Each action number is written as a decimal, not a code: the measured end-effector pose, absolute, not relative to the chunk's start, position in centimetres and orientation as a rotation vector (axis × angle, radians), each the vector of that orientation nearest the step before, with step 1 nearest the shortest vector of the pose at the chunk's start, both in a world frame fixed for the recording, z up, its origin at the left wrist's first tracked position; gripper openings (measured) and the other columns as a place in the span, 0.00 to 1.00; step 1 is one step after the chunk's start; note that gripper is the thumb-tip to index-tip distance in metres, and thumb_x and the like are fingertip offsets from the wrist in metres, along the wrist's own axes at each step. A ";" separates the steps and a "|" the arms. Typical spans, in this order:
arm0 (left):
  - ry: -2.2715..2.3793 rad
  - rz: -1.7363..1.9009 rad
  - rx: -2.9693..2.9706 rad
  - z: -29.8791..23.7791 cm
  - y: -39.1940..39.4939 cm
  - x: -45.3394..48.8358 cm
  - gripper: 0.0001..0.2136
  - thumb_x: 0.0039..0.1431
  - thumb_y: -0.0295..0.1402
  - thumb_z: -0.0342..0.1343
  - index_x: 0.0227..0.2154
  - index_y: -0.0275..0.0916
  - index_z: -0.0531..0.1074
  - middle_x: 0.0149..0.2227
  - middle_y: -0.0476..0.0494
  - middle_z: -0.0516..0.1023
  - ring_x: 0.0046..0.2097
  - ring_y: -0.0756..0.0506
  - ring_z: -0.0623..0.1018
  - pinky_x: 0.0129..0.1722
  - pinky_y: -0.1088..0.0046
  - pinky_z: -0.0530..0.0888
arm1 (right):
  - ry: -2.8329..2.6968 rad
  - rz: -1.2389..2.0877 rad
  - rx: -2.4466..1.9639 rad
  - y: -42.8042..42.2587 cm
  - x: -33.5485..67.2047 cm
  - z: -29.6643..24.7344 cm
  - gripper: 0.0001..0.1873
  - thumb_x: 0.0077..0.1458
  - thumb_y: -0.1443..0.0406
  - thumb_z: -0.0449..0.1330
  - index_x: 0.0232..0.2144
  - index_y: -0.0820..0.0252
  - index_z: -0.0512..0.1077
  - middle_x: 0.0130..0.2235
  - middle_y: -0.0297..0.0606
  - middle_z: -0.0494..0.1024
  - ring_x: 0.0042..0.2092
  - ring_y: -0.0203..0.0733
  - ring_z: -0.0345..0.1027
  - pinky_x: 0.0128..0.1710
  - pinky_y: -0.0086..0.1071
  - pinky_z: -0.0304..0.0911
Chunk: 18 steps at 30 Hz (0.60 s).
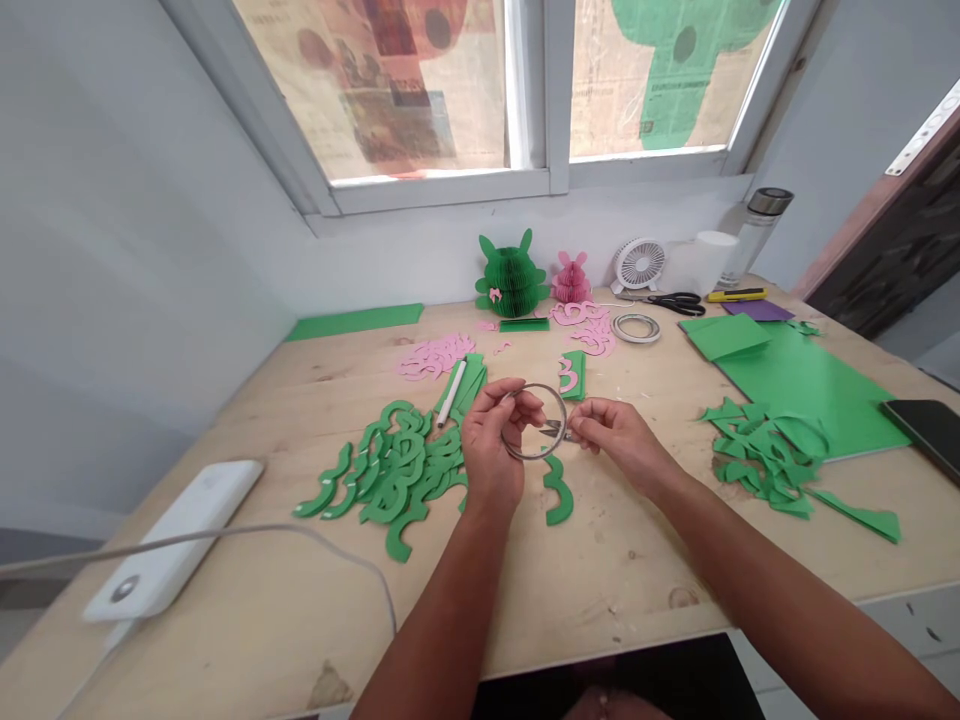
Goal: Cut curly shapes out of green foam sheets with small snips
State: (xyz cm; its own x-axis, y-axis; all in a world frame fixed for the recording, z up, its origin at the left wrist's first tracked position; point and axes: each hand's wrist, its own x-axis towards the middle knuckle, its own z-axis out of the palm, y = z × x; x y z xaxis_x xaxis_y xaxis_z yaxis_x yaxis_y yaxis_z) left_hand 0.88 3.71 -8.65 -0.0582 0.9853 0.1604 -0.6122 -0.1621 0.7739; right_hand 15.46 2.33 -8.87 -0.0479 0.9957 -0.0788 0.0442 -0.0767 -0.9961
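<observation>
My left hand (pixel 496 440) grips a thin roll of tape (pixel 564 412), held up as a ring above the table. Beside it my right hand (pixel 611 430) is closed on a small pair of scissors (pixel 553 430), whose blades point left across the ring. Just below lies a wavy green paper cutout (pixel 556 490). A pile of similar green cutouts (pixel 401 455) spreads to the left of my left hand. Beyond the hands rests a green paper piece with a pink cutout (pixel 570 375) on it.
A white pen (pixel 451 394) lies on green strips. Pink cutouts (pixel 435 355), a second tape roll (pixel 635 328) and paper figures (pixel 512 278) stand farther back. Green scraps (pixel 769 455), green sheets (pixel 825 390) and a phone (pixel 926 430) are at right; a power bank (pixel 180 530) and cable at left.
</observation>
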 end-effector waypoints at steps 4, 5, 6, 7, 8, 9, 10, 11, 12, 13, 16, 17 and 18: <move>0.618 1.584 0.863 -8.4 3.3 1.2 0.06 0.49 0.29 0.55 0.32 0.36 0.73 0.25 0.46 0.76 0.25 0.51 0.73 0.29 0.73 0.69 | -1.343 1.190 -1.302 2.3 15.5 -9.2 0.07 0.46 0.62 0.59 0.23 0.60 0.68 0.22 0.30 0.67 0.24 0.33 0.56 0.24 0.28 0.51; 0.621 1.583 0.874 -8.3 3.2 1.3 0.06 0.49 0.29 0.55 0.32 0.36 0.73 0.25 0.46 0.76 0.25 0.50 0.73 0.29 0.73 0.69 | -1.363 1.169 -1.299 2.4 15.5 -9.4 0.08 0.46 0.61 0.59 0.22 0.60 0.68 0.22 0.30 0.67 0.24 0.33 0.56 0.24 0.28 0.51; 0.625 1.582 0.886 -8.3 3.1 1.3 0.06 0.49 0.30 0.55 0.32 0.36 0.73 0.25 0.46 0.76 0.25 0.50 0.73 0.29 0.73 0.69 | -1.378 1.152 -1.296 2.4 15.6 -9.6 0.09 0.46 0.61 0.59 0.22 0.60 0.67 0.22 0.30 0.66 0.24 0.33 0.55 0.24 0.28 0.50; 0.633 1.579 0.898 -8.3 3.0 1.4 0.06 0.50 0.30 0.55 0.32 0.37 0.73 0.25 0.46 0.76 0.25 0.50 0.73 0.30 0.72 0.69 | -1.392 1.137 -1.294 2.5 15.6 -9.8 0.09 0.47 0.61 0.59 0.22 0.60 0.67 0.22 0.30 0.66 0.24 0.33 0.55 0.24 0.28 0.50; 0.642 1.576 0.913 -8.3 2.9 1.4 0.07 0.50 0.31 0.55 0.32 0.37 0.73 0.25 0.46 0.75 0.25 0.50 0.73 0.30 0.72 0.70 | -1.402 1.122 -1.295 2.6 15.7 -10.0 0.09 0.47 0.61 0.59 0.21 0.60 0.67 0.21 0.30 0.66 0.24 0.33 0.55 0.24 0.28 0.50; 0.651 1.572 0.931 -8.3 2.9 1.5 0.07 0.50 0.32 0.56 0.32 0.37 0.73 0.25 0.46 0.75 0.26 0.49 0.73 0.30 0.71 0.70 | -1.411 1.107 -1.296 2.6 15.7 -10.1 0.09 0.47 0.61 0.59 0.21 0.60 0.66 0.21 0.30 0.66 0.24 0.33 0.55 0.24 0.28 0.50; 0.658 1.567 0.950 -8.4 2.8 1.5 0.07 0.50 0.33 0.56 0.32 0.37 0.73 0.26 0.46 0.75 0.26 0.49 0.73 0.30 0.71 0.70 | -1.416 1.094 -1.296 2.7 15.8 -10.2 0.08 0.47 0.62 0.59 0.21 0.60 0.66 0.21 0.30 0.66 0.24 0.33 0.55 0.24 0.28 0.51; 0.662 1.562 0.969 -8.4 2.8 1.5 0.07 0.51 0.33 0.56 0.33 0.37 0.73 0.26 0.46 0.76 0.26 0.49 0.73 0.31 0.70 0.70 | -1.418 1.080 -1.297 2.7 15.8 -10.3 0.08 0.46 0.62 0.59 0.21 0.60 0.66 0.21 0.29 0.66 0.24 0.33 0.55 0.24 0.28 0.51; 0.661 1.558 0.985 -8.5 2.8 1.5 0.08 0.51 0.34 0.57 0.33 0.37 0.73 0.26 0.46 0.76 0.26 0.49 0.73 0.31 0.70 0.70 | -1.418 1.069 -1.298 2.8 15.9 -10.4 0.08 0.46 0.63 0.58 0.21 0.59 0.66 0.21 0.29 0.66 0.24 0.33 0.56 0.24 0.28 0.51; 0.656 1.550 0.996 -8.5 2.8 1.5 0.08 0.51 0.34 0.57 0.33 0.37 0.73 0.27 0.46 0.76 0.27 0.49 0.73 0.31 0.70 0.70 | -1.414 1.060 -1.300 2.8 15.9 -10.4 0.07 0.46 0.63 0.58 0.20 0.59 0.66 0.21 0.29 0.66 0.23 0.33 0.56 0.24 0.28 0.52; 0.633 1.511 0.985 -8.6 2.8 1.6 0.08 0.51 0.35 0.57 0.33 0.37 0.73 0.27 0.46 0.76 0.27 0.49 0.74 0.31 0.71 0.71 | -1.387 1.040 -1.309 2.8 16.0 -10.4 0.06 0.45 0.64 0.58 0.20 0.59 0.65 0.21 0.29 0.65 0.23 0.33 0.55 0.24 0.28 0.52; 0.630 1.496 0.969 -8.6 2.8 1.6 0.08 0.52 0.35 0.57 0.32 0.37 0.73 0.26 0.46 0.76 0.27 0.49 0.74 0.31 0.71 0.71 | -1.373 1.033 -1.313 2.8 16.0 -10.3 0.06 0.45 0.65 0.58 0.20 0.59 0.65 0.21 0.29 0.65 0.23 0.33 0.55 0.24 0.28 0.52; 0.629 1.482 0.951 -8.6 2.9 1.6 0.07 0.52 0.35 0.57 0.32 0.37 0.73 0.26 0.46 0.76 0.26 0.50 0.73 0.30 0.72 0.70 | -1.358 1.023 -1.318 2.8 16.0 -10.3 0.06 0.45 0.65 0.57 0.20 0.59 0.65 0.21 0.29 0.64 0.23 0.33 0.56 0.24 0.28 0.51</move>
